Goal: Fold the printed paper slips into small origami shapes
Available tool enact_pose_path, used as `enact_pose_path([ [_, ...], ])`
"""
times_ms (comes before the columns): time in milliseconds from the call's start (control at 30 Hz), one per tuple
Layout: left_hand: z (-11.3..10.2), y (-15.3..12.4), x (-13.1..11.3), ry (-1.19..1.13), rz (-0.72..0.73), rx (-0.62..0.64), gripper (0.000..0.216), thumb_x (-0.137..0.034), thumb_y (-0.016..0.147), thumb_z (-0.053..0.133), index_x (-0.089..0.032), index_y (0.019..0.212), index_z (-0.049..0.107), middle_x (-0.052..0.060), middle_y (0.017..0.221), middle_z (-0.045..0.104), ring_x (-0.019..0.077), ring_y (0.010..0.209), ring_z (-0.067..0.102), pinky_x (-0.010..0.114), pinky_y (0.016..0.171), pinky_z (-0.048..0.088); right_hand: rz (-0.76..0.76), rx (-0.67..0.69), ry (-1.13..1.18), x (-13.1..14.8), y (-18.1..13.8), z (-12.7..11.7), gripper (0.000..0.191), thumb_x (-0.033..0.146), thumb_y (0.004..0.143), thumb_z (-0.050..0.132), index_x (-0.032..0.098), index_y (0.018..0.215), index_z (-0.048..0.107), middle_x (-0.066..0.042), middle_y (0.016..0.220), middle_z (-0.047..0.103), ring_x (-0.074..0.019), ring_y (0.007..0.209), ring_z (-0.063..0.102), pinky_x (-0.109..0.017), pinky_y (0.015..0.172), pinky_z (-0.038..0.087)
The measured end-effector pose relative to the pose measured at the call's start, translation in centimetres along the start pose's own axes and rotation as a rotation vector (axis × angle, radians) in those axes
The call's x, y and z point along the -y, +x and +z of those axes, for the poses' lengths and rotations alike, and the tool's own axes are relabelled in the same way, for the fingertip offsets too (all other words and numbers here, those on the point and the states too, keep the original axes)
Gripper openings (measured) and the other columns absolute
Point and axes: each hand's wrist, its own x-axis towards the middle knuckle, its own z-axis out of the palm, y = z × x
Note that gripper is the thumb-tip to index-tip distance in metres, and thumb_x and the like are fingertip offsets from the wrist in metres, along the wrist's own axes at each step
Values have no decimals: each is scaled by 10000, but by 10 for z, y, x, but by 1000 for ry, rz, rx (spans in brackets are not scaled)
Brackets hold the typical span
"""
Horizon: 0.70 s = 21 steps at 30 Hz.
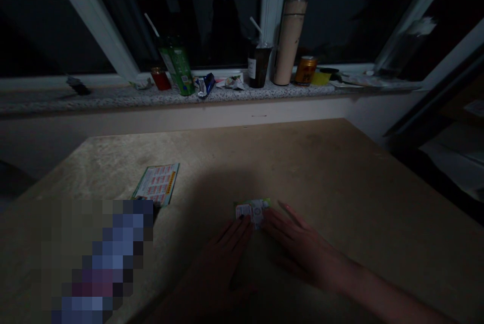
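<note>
A small printed paper card (252, 210), pale with green edges, lies flat on the table (321, 162) in front of me. My left hand (230, 243) rests with its fingers stretched out on the card's near left part. On the near right part lie the outstretched fingers of my right hand (298, 238), its index finger a little raised. Neither hand is wrapped round anything. Shadow darkens both hands and hides some of the left thumb.
A larger printed card (158, 182) lies to the left, beside a pixelated, blurred-out area. Along the windowsill (227, 94) stand a green drink container (179, 69), a dark cup with a straw (258, 64), a tall beige flask (289, 44), a golden can (305, 70) and crumpled wrappers (206, 85).
</note>
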Motion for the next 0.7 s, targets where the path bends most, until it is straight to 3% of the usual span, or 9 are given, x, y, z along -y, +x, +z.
enact_pose_path([
  [333,4,-1,2,23,-12,-13,928,-543,793,560,-200,1468,23,55,1531,90,265,1378,150,430,1115,222,13,93,84,2,7,8,720,446,894,453,203,1462,81,-60,1521,133,-209,1388,126,-407,1139,-42],
  [533,8,-1,-5,60,11,-63,828,-507,864,475,-190,1467,4,63,1532,78,270,1378,147,437,1110,223,42,95,66,5,7,10,725,492,890,435,198,1461,98,-64,1520,141,-205,1389,125,-403,1136,-53],
  [700,15,1,-11,46,-5,-60,888,-566,840,472,-177,1466,-23,84,1530,69,283,1379,135,449,1107,226,41,81,60,6,7,9,734,492,886,446,193,1461,101,-66,1517,163,-206,1387,135,-403,1139,-34],
])
